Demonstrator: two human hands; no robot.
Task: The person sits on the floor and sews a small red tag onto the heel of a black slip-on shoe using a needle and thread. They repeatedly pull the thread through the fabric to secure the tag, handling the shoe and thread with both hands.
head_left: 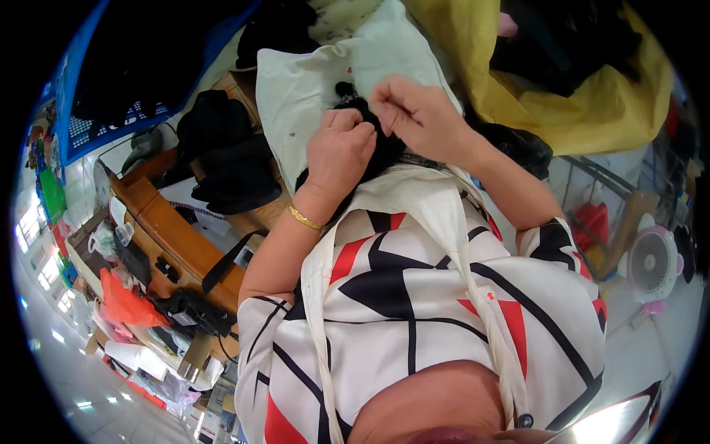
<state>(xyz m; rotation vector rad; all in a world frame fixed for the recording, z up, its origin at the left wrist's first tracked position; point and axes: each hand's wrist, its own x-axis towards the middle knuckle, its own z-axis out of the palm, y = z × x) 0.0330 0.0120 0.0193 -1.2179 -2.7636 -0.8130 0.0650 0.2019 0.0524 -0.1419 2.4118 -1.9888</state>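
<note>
My left hand [339,154] is closed on a piece of black fabric [386,154] in front of my chest. Close beside it, my right hand [423,120] is raised a little, thumb and fingertips pinched together. Whatever sits in that pinch, if anything, is too small to make out. A dark bunched end of the fabric sticks up past my left knuckles. Beneath both hands lies a pale white cloth [285,96], spread over a surface. Part of the black fabric is hidden behind my hands and wrists.
A yellow bag [592,129] with black pieces stands at the far right, a blue plastic crate [81,133] with dark contents at the far left. Black fabric pieces [237,170] lie left of the cloth, near a brown wooden table [166,222]. A white fan [652,259] is at right.
</note>
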